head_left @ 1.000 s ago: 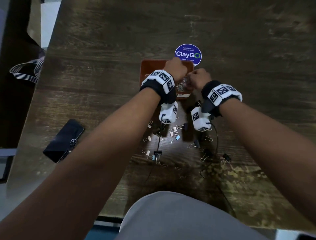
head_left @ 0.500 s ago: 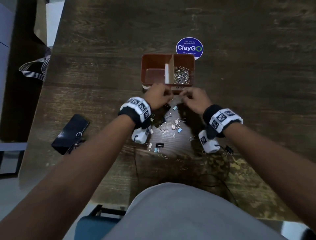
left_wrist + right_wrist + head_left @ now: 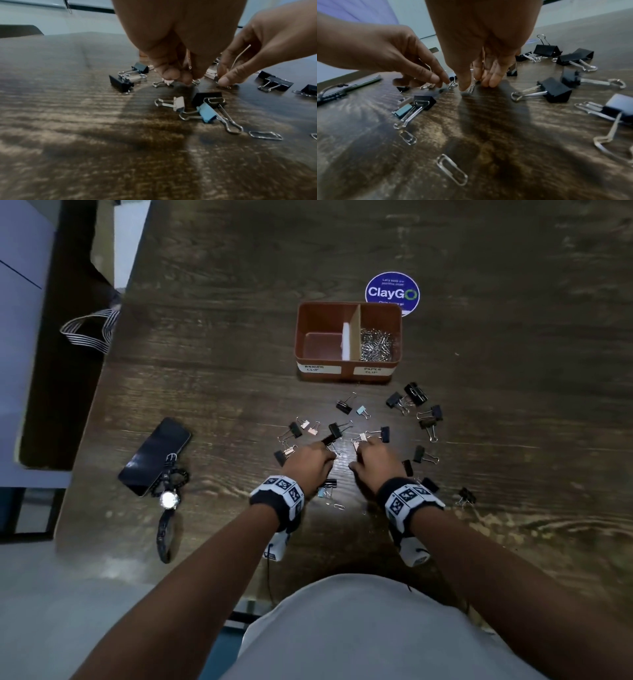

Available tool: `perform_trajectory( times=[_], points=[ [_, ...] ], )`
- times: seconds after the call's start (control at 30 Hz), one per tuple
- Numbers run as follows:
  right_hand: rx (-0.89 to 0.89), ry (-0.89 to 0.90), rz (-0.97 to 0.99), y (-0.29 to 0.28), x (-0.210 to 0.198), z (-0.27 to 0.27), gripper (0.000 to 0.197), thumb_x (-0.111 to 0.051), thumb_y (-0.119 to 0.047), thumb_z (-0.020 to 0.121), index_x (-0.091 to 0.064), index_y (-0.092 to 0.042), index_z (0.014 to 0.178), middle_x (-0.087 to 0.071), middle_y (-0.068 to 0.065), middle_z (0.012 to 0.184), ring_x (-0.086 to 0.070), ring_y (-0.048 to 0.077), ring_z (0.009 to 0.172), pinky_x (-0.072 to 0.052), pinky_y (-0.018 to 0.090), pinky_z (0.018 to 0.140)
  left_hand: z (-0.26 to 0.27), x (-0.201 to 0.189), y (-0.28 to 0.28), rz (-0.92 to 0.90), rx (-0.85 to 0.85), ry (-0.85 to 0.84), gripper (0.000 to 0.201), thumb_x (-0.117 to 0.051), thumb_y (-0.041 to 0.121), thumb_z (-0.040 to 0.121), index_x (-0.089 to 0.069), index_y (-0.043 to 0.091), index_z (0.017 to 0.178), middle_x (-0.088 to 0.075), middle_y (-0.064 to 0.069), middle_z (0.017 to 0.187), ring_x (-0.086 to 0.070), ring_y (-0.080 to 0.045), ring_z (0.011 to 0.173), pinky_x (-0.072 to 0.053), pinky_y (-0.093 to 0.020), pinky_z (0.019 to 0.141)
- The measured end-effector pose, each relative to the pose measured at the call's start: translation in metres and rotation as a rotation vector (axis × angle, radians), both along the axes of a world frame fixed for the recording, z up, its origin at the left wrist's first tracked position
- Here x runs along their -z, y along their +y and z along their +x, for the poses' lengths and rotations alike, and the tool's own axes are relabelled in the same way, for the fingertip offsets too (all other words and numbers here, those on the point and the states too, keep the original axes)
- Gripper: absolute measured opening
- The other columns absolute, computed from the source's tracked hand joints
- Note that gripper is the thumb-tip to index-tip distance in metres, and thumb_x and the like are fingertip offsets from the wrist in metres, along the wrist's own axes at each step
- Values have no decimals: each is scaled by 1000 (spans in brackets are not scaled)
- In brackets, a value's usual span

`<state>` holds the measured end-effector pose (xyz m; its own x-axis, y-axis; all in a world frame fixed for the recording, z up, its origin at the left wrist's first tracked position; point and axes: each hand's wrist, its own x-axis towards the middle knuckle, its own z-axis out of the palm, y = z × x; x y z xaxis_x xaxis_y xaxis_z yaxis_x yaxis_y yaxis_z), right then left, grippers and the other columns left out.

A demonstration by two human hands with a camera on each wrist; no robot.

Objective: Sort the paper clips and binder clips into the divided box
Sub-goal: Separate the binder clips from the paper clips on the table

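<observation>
The brown divided box [image 3: 347, 371] stands at mid table. Its left compartment, labelled binder clip, is empty; the right one holds several silver paper clips [image 3: 376, 345]. Black, blue and pale binder clips [image 3: 335, 430] lie scattered in front of the box. My left hand [image 3: 329, 455] reaches down among them and pinches a small paper clip [image 3: 195, 81] at the table surface. Close beside it, my right hand [image 3: 474, 85] holds another paper clip [image 3: 471, 88] on edge between thumb and fingers. Loose paper clips [image 3: 452, 169] lie nearer to me.
A black phone [image 3: 154, 457] and a wristwatch [image 3: 168, 501] lie at the left of the wooden table [image 3: 513, 405]. A round blue sticker [image 3: 392, 292] sits behind the box. A striped bag handle [image 3: 89, 330] hangs off the table's left edge.
Both hands have drawn back from above the box to the scattered clips nearer me. The box now shows fully, and each hand has closed on a paper clip.
</observation>
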<state>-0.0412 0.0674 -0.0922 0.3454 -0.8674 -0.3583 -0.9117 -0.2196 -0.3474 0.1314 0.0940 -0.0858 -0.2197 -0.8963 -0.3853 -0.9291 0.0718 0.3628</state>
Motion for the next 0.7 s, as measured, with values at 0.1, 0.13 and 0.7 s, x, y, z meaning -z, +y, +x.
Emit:
perform_trajectory(
  times=[0.1, 0.13, 0.7],
  points=[
    [49, -15, 20, 2, 3, 10, 22, -63, -16, 88, -58, -8, 108, -61, 11, 109, -59, 27, 97, -47, 33, 78, -10, 4, -5, -3, -119, -57, 27, -51, 29, 96, -69, 10, 101, -62, -12, 106, -62, -32, 91, -44, -33, 71],
    [71, -37, 22, 2, 6, 12, 16, -60, -8, 87, -58, -9, 103, -62, 10, 103, -59, 26, 92, -46, 32, 75, -13, 6, -8, 8, -154, -65, 26, -53, 31, 95, -67, 9, 97, -62, -12, 103, -62, -32, 88, -42, -33, 69],
    [452, -492, 109, -11, -7, -73, 38, -45, 14, 86, -61, -11, 110, -52, 1, 106, -57, 13, 70, -48, 13, 66, -32, 2, -9, 35, 115, -134, 38, -53, -2, 82, -46, -2, 120, -51, -20, 118, -59, -33, 98, -51, -41, 74]
  ],
)
